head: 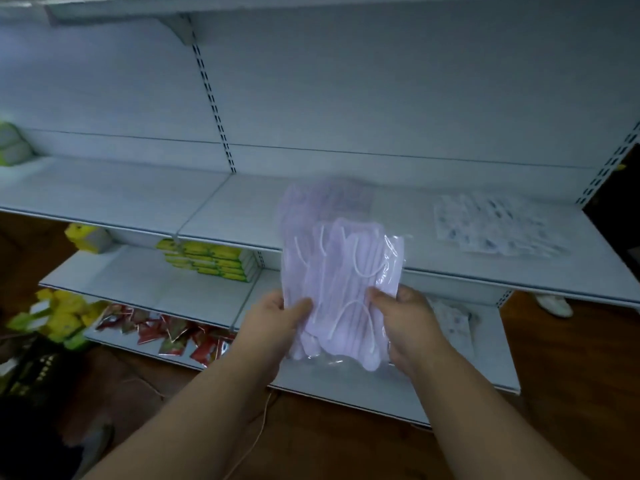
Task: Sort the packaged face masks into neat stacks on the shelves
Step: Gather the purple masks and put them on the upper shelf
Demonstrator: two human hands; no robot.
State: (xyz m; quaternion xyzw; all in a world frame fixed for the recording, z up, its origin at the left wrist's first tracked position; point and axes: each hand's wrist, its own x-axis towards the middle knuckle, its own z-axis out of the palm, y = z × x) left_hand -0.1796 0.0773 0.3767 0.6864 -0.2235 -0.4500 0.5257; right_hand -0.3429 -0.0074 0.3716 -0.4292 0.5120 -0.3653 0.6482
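Observation:
A clear plastic pack of pale purple face masks (341,282) with white ear loops is held upright in front of the white shelves. My left hand (277,320) grips its lower left edge, thumb on the front. My right hand (401,317) grips the lower right edge the same way. Behind it, more pale purple mask packs (325,202) lie blurred on the upper shelf (221,202). A stack of white patterned mask packs (495,225) lies flat further right on that shelf. Another white patterned pack (453,322) rests on the shelf below.
Yellow-green boxes (211,259) are stacked on the middle shelf, with another yellow item (86,237) further left. Red sachets (166,332) are spread on the bottom shelf. Yellow packages (59,318) sit at the far left near the brown floor. A white shoe (554,303) shows at right.

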